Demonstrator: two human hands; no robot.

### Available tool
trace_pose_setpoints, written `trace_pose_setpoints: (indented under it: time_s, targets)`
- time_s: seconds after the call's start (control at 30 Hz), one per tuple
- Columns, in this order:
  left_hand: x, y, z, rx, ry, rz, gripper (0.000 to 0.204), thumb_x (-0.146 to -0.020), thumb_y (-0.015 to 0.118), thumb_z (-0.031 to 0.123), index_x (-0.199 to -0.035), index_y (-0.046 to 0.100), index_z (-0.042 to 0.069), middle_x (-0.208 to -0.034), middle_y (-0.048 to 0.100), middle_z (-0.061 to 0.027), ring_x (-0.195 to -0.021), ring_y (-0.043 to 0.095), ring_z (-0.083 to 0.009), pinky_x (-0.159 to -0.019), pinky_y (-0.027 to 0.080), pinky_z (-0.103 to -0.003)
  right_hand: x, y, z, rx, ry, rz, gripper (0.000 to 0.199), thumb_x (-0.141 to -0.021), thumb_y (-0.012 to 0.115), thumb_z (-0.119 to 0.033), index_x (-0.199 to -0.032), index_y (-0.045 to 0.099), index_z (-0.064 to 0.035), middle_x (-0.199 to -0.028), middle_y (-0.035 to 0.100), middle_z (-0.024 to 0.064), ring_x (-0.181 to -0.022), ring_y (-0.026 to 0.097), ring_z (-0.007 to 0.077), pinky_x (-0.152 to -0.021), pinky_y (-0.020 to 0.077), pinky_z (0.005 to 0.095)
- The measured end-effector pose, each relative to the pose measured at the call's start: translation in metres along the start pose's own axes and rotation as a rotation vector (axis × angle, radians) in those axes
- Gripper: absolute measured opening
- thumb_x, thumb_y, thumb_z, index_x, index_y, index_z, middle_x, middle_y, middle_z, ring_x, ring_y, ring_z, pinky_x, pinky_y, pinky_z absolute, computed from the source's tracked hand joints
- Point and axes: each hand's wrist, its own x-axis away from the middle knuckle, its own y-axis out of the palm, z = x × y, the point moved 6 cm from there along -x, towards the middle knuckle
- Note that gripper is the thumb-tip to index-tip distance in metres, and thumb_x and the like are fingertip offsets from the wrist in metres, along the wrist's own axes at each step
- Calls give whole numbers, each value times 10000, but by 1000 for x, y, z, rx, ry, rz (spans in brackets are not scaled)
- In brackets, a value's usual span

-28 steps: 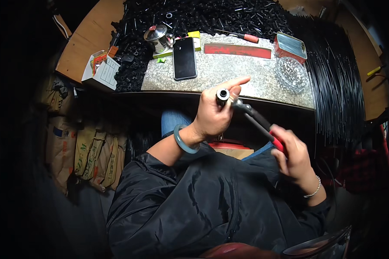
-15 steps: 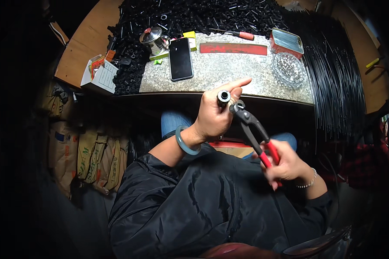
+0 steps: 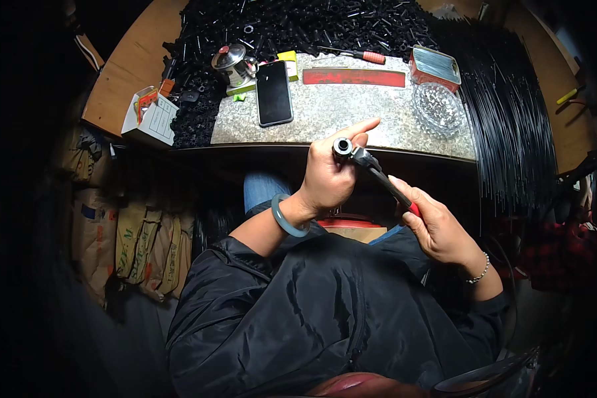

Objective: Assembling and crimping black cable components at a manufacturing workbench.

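Closest of all, a black jacket (image 3: 312, 298) fills the lower middle, with a jeans leg (image 3: 264, 189) showing past it on the left. A smooth grey-green bangle (image 3: 287, 222) circles the left wrist, and a beaded bracelet (image 3: 482, 268) the right.

The right hand (image 3: 434, 225) is closed around the red grips of dark-headed pliers (image 3: 381, 178), which slant up and leftward. The left hand (image 3: 328, 169) is wrapped around a dark tube (image 3: 342, 146), forefinger stretched out to the right; the tube's round, shiny open end faces upward. The tube is just short of the table's front edge, and the pliers' head is right beside it; whether they touch, or what the jaws bite on, I cannot tell.

Beyond the hands lies a speckled grey board (image 3: 351, 109). On it are a black phone (image 3: 274, 93) at left and a clear glass dish (image 3: 438, 109) at right. Farther back come a red strip (image 3: 353, 77), a metal pot (image 3: 231, 65), a red-sided box (image 3: 435, 66) and a red-handled screwdriver (image 3: 371, 57). Long black rods (image 3: 511, 119) run down the right side, and a heap of small black parts (image 3: 298, 26) covers the far end.
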Motion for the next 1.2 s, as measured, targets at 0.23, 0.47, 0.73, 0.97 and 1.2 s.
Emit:
trace_pose_setpoints:
  time_s: [0.23,0.47,0.73,0.97,1.2]
  targets:
    - [1,7,-7,33,-8,-8,272,-941,494,107,-1166,599,-6,-597,411,99,-539,327,5,-465,248,-184,5,4,25,-187,266,-7,183,-915,549,-140,-798,537,-1,-563,499,92,-486,463,154,-499,409,287]
    - [-1,-2,-14,83,-135,70,288,-968,466,146,-1175,580,-18,-538,402,106,-452,322,22,-422,228,-161,-22,-39,74,159,229,373,75,-804,576,-46,-871,545,-32,-705,571,172,-669,588,333,-602,440,364]
    - [2,7,-7,58,-74,20,283,-967,468,137,-1169,579,-27,-533,389,103,-449,310,21,-421,221,-164,-82,-122,141,769,613,380,182,-789,612,-193,-951,619,-111,-892,659,146,-862,634,320,-762,489,430]
    - [-1,12,-2,14,-58,-6,275,-963,465,122,-1164,585,-23,-528,386,102,-447,314,17,-426,222,-164,-101,-120,151,815,613,341,157,-738,550,-99,-845,665,-96,-893,663,152,-861,642,334,-754,501,427]
    - [1,11,-8,21,-86,-15,285,-961,479,147,-1167,584,-19,-530,408,98,-456,331,15,-433,233,-161,-86,-129,145,672,582,483,218,-728,584,-127,-925,675,-142,-873,665,130,-855,633,310,-753,498,415]
